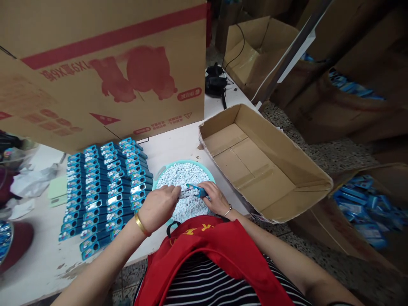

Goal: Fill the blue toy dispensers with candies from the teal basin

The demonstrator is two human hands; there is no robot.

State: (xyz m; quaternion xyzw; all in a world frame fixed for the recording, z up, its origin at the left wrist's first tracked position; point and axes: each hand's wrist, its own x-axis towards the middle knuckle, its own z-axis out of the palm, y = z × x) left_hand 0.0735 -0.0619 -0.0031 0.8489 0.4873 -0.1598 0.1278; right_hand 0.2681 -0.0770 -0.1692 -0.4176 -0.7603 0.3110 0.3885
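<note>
The person's right hand is closed around one blue case, fingers and thumb narrow on its right end; the case lies tilted over one pale green basin, which is filled with small white pellets, far too many to count. The left hand has its fingers drawn close together at the case's other end, just above the pellets; the fingertips are small and blurred, so whether they pinch anything cannot be told.

Left of the basin, more blue cases stand on the white table in four packed rows, their exact number hard to tell where they overlap; behind them rises one large carton with red print; to the right of the basin sits one shallow carton, set at a slant; at the lower right, one deeper carton holds a heap of blue packs. Each wrist bears one bracelet, a gold band on the left and a thin ring on the right; one red apron covers a striped top.
</note>
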